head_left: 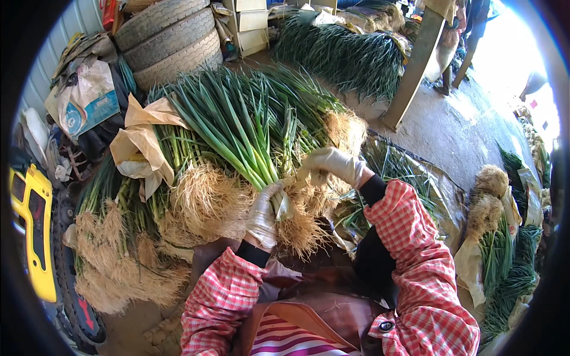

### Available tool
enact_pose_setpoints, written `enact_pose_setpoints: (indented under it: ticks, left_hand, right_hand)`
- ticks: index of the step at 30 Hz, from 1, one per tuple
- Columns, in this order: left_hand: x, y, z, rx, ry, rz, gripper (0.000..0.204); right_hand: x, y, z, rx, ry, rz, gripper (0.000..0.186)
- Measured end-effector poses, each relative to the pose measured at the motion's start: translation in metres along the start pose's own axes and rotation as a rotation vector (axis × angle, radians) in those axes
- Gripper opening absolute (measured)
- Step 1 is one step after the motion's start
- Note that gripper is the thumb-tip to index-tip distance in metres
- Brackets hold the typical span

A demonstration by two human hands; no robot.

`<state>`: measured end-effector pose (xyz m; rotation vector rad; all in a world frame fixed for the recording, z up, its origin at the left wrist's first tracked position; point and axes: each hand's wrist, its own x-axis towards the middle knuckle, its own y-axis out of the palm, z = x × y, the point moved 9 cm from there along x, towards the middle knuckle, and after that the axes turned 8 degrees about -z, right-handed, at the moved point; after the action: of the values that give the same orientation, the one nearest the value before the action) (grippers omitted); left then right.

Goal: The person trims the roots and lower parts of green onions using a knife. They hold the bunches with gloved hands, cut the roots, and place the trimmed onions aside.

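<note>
My left hand (pixel 263 215), in a pale glove, is closed around the white stalks of a bunch of green onions (pixel 237 127), just above its tangled tan roots (pixel 300 228). My right hand (pixel 332 165), also gloved, rests curled on the root end of the same bunch, to the right of the left hand. The green leaves fan away up and to the left. Both forearms wear red checked sleeves.
More bundled green onions with roots (pixel 127 237) lie at the left, some wrapped in brown paper (pixel 139 145). Stacked tyres (pixel 169 38) and boxes stand behind. Another heap of onions (pixel 347 56) lies by a wooden post (pixel 415 65). Bundles (pixel 499 237) lie at the right.
</note>
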<state>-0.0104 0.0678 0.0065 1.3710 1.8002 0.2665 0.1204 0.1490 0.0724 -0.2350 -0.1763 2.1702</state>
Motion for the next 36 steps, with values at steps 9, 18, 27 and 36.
enact_pose_setpoints:
  ticks: [9,18,27,36]
  left_hand:
    - [-0.002,0.009,0.013,0.041,-0.07,0.233,0.034]
    - [-0.033,0.032,0.009,0.042,-0.054,0.377,0.028]
    - [-0.026,0.023,0.013,-0.009,-0.047,0.303,0.029]
    - [-0.043,0.024,-0.006,-0.143,0.087,0.212,0.024]
  right_hand:
    - [0.045,0.029,-0.059,0.127,0.182,-0.179,0.044]
    - [0.045,0.015,-0.057,0.46,0.217,-0.121,0.039]
    - [0.041,0.008,-0.052,0.51,0.176,-0.279,0.043]
    - [0.042,0.018,-0.053,0.737,0.111,-0.378,0.038]
